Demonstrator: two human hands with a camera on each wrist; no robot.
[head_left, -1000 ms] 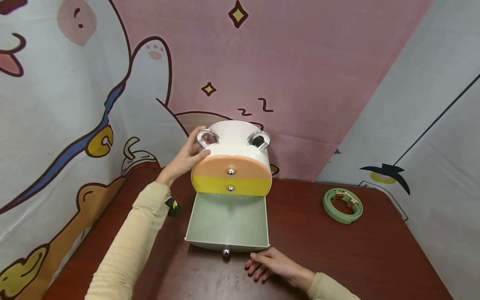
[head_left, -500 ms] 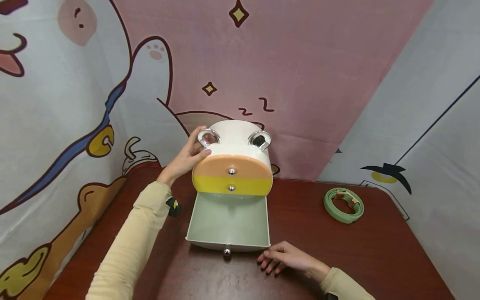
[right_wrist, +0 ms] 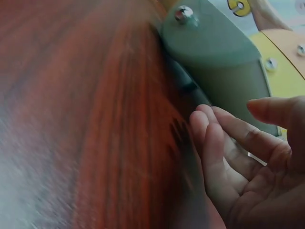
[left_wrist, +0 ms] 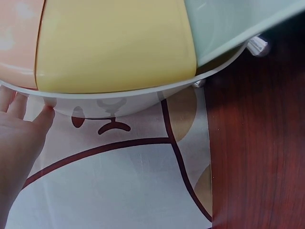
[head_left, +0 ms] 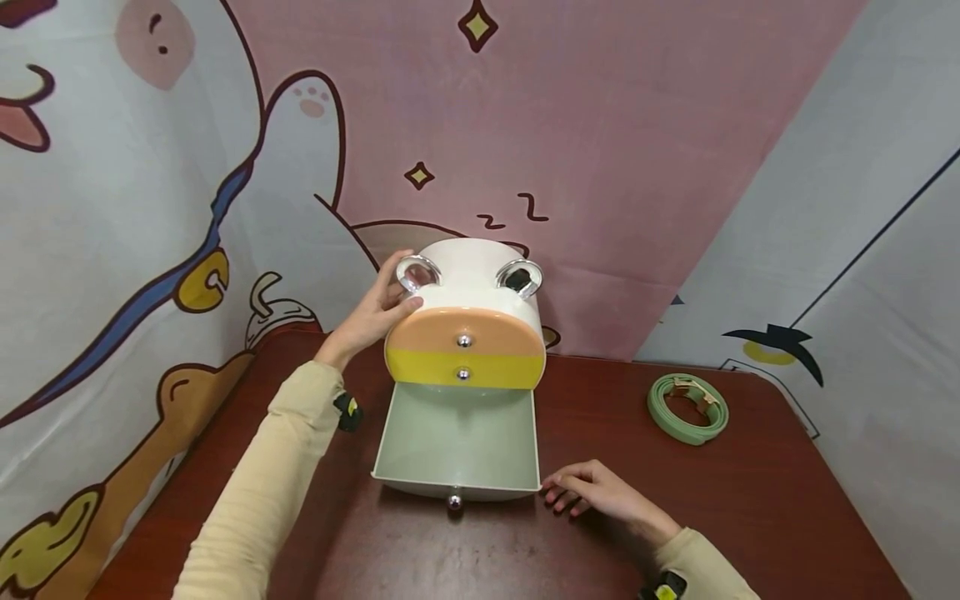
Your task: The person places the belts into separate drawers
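Note:
A white storage box (head_left: pixel 468 283) with silver-rimmed eyes stands at the back of the table. Its orange drawer (head_left: pixel 427 332) and yellow drawer (head_left: pixel 420 368) are closed. The pale green bottom drawer (head_left: pixel 457 433) is pulled out, with nothing inside and a silver knob (head_left: pixel 454 502) in front. My left hand (head_left: pixel 372 315) rests against the box's left side by the eye; in the left wrist view its fingertips (left_wrist: pixel 47 112) touch the white wall. Beside the green drawer's front right corner, my right hand (head_left: pixel 603 493) hovers low over the table with loosely bent fingers, holding nothing.
A coiled green belt (head_left: pixel 687 408) with a gold buckle lies at the right of the dark red wooden table (head_left: pixel 600 400). A cartoon-printed cloth (head_left: pixel 600 167) hangs close behind the box and along the left side.
My right hand has moved right and slightly away from me, from near the green drawer's front to beside its right corner. The left hand, box and belt stay put.

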